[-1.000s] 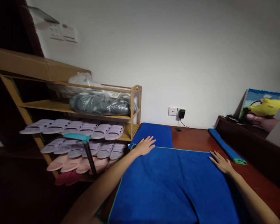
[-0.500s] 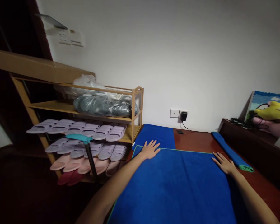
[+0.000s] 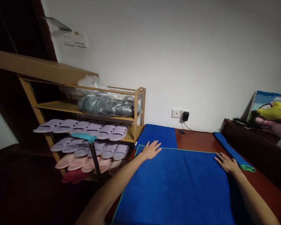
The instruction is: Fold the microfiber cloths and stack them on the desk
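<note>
A large blue towel [image 3: 180, 184] with green edging lies spread over a reddish-brown wooden surface [image 3: 199, 142]. My left hand [image 3: 151, 150] rests flat on its far left corner area, fingers spread. Near the far right corner, my right hand [image 3: 227, 163] lies palm down on the towel, its fingers apart. Neither hand grasps anything. Beyond the left hand is another flat blue cloth [image 3: 158, 135], partly beside the spread towel's green edge. To the right of my right hand, a rolled blue towel [image 3: 231, 153] shows a green-edged end.
At left stands a wooden shoe rack [image 3: 137, 118] with lilac slippers [image 3: 100, 129], pink slippers [image 3: 89, 165] and a plastic-bagged bundle [image 3: 107, 104]. A cardboard box [image 3: 49, 72] lies on top. A teal-topped handle [image 3: 84, 137] rises before it. A black plug [image 3: 185, 116] sits in the wall socket.
The view has shifted slightly, so the rack appears a little further right. Both hands stay flat on the towel, with no clear movement over it.
</note>
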A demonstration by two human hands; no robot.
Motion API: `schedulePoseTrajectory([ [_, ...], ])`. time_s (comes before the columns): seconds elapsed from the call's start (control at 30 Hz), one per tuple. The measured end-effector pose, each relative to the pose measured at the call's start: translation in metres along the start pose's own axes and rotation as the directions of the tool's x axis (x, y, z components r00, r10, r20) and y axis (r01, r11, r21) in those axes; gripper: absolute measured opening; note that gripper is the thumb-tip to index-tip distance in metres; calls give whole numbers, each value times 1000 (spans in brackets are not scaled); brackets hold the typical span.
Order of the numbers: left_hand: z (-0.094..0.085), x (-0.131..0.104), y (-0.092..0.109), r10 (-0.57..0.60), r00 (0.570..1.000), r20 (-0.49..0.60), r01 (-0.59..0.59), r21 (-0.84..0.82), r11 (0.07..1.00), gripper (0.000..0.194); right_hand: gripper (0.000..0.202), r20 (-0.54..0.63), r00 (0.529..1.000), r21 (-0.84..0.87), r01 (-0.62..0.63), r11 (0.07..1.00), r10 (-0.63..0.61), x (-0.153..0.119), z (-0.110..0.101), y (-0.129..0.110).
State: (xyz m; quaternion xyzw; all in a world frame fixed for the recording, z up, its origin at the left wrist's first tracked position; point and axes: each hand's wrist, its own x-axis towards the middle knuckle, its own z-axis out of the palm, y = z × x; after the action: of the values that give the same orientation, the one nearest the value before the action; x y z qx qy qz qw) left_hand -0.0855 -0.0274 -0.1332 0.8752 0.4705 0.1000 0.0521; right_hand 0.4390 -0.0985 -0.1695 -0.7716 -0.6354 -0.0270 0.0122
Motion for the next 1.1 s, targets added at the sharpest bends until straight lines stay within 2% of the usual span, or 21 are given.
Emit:
schedulePoseTrajectory([
  [0.1, -6, -9, -8, 9, 995, -98, -6, 28, 1000, 53, 67, -56, 998, 3, -3, 1000, 3, -8, 0, 3],
  [0.2, -21, -23, -27, -32, 972, -233, 49, 68, 996, 40, 67, -97, 992, 116, -74, 990, 86, -14, 1, 12],
  [0.27, -33, -32, -43, -60, 960, -275, 83, 73, 994, 32, 65, -84, 986, 194, -127, 973, 145, -14, -1, 18],
  [0.37, -44, -41, -61, -53, 960, -276, 73, 62, 995, 25, 57, -74, 972, 232, -200, 952, 223, -6, -6, 22],
  [0.43, -46, -45, -67, -37, 963, -266, 55, 58, 997, 21, 53, -85, 959, 238, -245, 940, 271, 3, -8, 19],
  [0.6, -40, -51, -67, -50, 964, -261, 64, 47, 997, 12, 53, -131, 908, 260, -355, 898, 397, 17, 0, 0],
  [0.73, -43, -56, -64, -65, 952, -299, 76, 25, 997, 10, 52, -174, 871, 290, -401, 869, 460, 21, 9, -6],
  [0.83, -50, -62, -65, -86, 928, -362, 35, -146, 989, 13, 46, -178, 859, 316, -412, 855, 480, 24, 9, -3],
  [0.97, -58, -66, -68, -122, 929, -351, -51, -446, 894, 20, 41, -165, 870, 374, -381, 845, 465, 27, 3, 7],
  [1.1, -60, -56, -69, -256, 892, -373, -18, -595, 804, 20, 48, -170, 862, 427, -373, 824, 478, 26, -4, 14],
])
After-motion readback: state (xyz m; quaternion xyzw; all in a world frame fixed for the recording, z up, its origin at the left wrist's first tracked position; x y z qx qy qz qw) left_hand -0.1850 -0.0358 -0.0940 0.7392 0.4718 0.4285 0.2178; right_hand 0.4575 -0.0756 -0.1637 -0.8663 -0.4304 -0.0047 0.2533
